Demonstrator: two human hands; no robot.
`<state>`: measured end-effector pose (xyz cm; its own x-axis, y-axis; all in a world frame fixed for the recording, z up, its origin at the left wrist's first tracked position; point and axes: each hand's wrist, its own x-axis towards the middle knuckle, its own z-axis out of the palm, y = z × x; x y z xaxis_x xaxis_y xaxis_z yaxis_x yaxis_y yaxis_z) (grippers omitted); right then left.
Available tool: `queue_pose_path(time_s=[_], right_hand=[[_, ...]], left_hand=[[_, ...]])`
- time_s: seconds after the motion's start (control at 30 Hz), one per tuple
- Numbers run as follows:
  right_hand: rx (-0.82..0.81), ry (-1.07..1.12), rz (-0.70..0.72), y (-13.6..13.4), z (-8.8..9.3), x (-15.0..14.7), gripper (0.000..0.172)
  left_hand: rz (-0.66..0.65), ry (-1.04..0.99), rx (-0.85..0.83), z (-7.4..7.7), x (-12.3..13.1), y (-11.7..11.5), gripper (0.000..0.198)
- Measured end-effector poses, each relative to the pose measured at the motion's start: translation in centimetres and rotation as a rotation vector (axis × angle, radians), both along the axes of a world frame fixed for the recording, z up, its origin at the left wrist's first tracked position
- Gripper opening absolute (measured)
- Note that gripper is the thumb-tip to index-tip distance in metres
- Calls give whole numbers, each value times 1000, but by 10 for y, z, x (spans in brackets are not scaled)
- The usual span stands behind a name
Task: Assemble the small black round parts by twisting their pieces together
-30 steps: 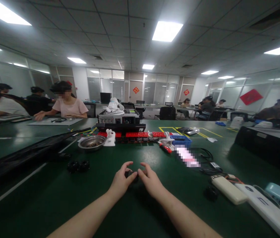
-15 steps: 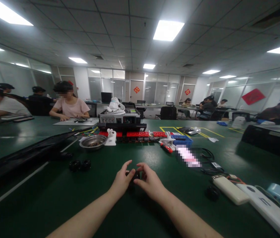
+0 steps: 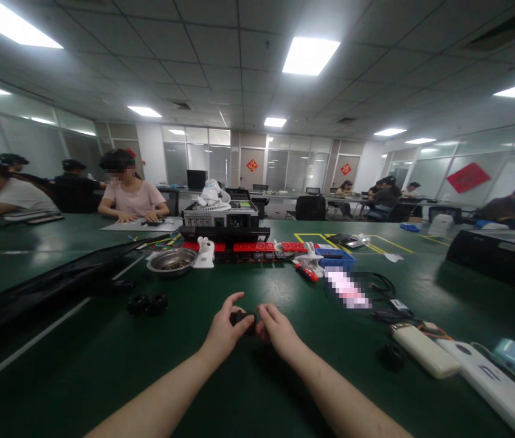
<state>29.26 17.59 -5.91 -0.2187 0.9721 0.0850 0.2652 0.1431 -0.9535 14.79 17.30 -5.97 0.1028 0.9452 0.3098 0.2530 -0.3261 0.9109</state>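
My left hand (image 3: 226, 328) is closed around a small black part (image 3: 248, 323), gripped between thumb and fingers just above the green table; the index finger stretches up past it. Its exact kind is hard to make out. Just to its right, my right hand (image 3: 278, 328) has its fingers curled and pressed together at the black part's right side. Whatever the right fingertips hold, if anything, is too small or hidden. Further left lie two black ring-shaped parts, one (image 3: 138, 304) beside the other (image 3: 158, 303). Another dark round part (image 3: 393, 356) rests on the right.
Ahead stand a metal bowl (image 3: 172, 261) of small pieces, a white clip-like stand (image 3: 203, 254), a red-handled tool (image 3: 307, 272) and a blue tray (image 3: 337, 258). A cream power bank (image 3: 424, 350) and cables lie right. A long black panel (image 3: 47, 283) lies left. A co-worker (image 3: 132, 191) sits across.
My right hand has drawn slightly right, off the top of the black part, and its fingers have curled together. The left hand keeps its grip, with more of the part showing.
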Motion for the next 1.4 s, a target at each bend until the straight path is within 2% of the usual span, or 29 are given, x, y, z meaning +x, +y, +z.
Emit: queue_pose_path(time_s=[0.1, 0.2, 0.33, 0.47, 0.57, 0.67, 0.77, 0.83, 0.9, 0.97, 1.03, 1.13, 1.27, 1.33, 1.4], right_hand=[[-126, 91, 46, 2, -4, -3, 35], [-52, 82, 0, 0, -2, -4, 30], [250, 20, -48, -5, 7, 1, 30], [369, -102, -35, -11, 17, 6, 37], [464, -193, 35, -18, 20, 6, 47], [513, -206, 101, -22, 20, 2, 57], [421, -98, 14, -17, 16, 1, 57], [256, -31, -62, -9, 12, 2, 43], [-6, 6, -79, -2, 10, 3, 38], [-262, 40, -27, 2, 8, 3, 44], [-379, 76, 39, 2, 6, 1, 45], [-332, 106, 86, 2, 1, -1, 41], [-177, 52, 58, 3, -5, -1, 33], [-14, -49, 42, 1, -4, 1, 28], [205, -178, 48, -4, 1, 2, 36]], left_hand=[[-48, 100, 85, 1, 1, -5, 57], [-72, 49, 44, 0, 5, -7, 57], [-144, -162, -202, -7, 15, -6, 63], [-249, -368, -498, -10, 20, -5, 69], [-237, -455, -604, -8, 19, -5, 65], [-160, -462, -552, -4, 16, -4, 51], [-64, -335, -379, 0, 11, -3, 45], [-8, -164, -166, 2, 6, -3, 46], [8, 16, 42, 3, 2, -4, 50], [-4, 143, 142, 3, 0, -5, 54], [-17, 213, 157, 3, -1, -6, 57], [-26, 265, 156, 4, 0, -8, 60], [-39, 230, 123, 3, 1, -8, 62], [-39, 158, 42, 1, 2, -5, 63], [-34, 51, -123, -2, 3, -1, 61]])
